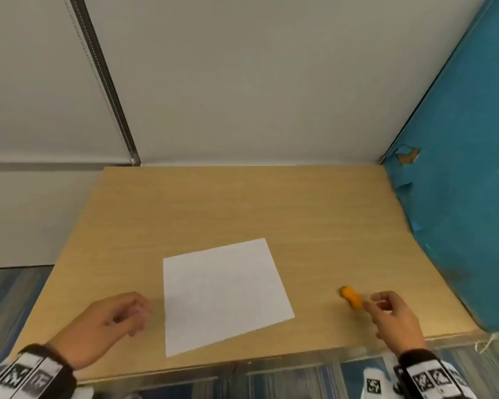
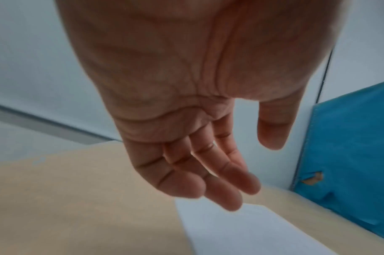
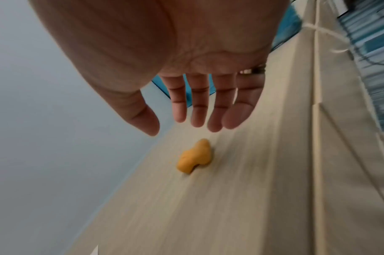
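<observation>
Reaching looks like the step in hand: the right hand (image 1: 392,312), fingers apart and empty, hovers just beside the orange lump (image 1: 349,300), which lies right of the paper sheet (image 1: 222,295). Its long axis runs diagonally, far end toward the sheet. Next, the fingers must lower and pinch it. The left hand (image 1: 110,321) hangs relaxed, empty, left of the sheet.

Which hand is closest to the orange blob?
The right hand: it hovers open right by the orange blob, not touching it. The left hand is far off, on the other side of the paper.
</observation>
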### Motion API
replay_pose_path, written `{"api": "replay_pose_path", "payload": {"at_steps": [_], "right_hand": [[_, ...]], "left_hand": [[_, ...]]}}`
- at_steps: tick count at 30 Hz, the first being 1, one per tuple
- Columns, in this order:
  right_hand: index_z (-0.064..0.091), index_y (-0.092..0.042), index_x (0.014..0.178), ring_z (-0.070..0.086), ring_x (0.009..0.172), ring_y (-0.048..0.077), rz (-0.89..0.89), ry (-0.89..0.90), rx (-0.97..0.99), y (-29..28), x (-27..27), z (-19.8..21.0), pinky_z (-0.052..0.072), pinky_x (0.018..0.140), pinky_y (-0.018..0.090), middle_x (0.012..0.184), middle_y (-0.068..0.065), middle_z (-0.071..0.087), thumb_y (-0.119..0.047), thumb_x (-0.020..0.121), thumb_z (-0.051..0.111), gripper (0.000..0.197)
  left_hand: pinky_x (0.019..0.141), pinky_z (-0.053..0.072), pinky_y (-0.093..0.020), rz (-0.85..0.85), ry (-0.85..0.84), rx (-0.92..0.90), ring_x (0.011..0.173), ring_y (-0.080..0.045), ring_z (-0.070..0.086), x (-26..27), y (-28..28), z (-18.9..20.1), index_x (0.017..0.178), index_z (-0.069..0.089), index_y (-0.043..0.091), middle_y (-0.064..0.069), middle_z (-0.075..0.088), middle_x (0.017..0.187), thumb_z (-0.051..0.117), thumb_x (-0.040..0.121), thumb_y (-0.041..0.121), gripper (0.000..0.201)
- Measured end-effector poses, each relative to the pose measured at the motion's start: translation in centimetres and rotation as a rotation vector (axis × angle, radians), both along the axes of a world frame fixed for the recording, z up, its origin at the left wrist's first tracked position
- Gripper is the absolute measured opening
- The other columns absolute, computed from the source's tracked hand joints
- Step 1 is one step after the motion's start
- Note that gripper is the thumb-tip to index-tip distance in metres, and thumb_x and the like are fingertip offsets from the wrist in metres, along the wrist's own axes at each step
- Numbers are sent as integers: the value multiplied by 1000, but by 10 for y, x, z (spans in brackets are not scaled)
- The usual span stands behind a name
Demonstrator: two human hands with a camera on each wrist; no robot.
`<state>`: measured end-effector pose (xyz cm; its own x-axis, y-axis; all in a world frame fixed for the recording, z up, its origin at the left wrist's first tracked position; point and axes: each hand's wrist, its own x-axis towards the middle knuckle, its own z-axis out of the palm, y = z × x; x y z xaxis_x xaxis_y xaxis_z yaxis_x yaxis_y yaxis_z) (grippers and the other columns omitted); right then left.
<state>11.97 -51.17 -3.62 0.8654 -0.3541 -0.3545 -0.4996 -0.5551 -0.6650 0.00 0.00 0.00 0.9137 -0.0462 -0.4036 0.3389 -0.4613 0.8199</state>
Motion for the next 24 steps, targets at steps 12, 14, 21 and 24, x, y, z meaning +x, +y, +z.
{"api": "replay_pose_path", "payload": {"at_steps": [12,14,21,24], "right_hand": [[62,-12,114,60,95,30,269,169,-308,27,52,-37,47,81,36,108,12,67,-33,95,66,28],[64,-10,105,64,92,31,255,180,-209,35,55,-31,51,80,40,102,13,69,-35,94,70,28],[66,-8,102,64,79,29,207,109,580,122,67,-5,54,93,50,82,7,54,-19,97,66,12],[61,-10,105,67,81,27,386,159,642,163,66,-3,52,91,45,71,0,57,-23,97,64,15]], "left_hand": [[113,34,-43,-493,183,845,143,-29,27,91,-55,-46,155,21,37,6,9,163,58,90,60,79],[113,33,-46,-549,205,900,146,-29,19,91,-57,-46,157,15,39,7,2,165,58,88,61,84],[108,37,-35,-666,173,901,136,-21,35,81,-59,-45,156,18,44,5,8,161,57,89,62,79],[101,41,-33,-730,128,949,126,-19,39,75,-61,-45,157,12,44,4,13,155,55,90,60,81]]}}
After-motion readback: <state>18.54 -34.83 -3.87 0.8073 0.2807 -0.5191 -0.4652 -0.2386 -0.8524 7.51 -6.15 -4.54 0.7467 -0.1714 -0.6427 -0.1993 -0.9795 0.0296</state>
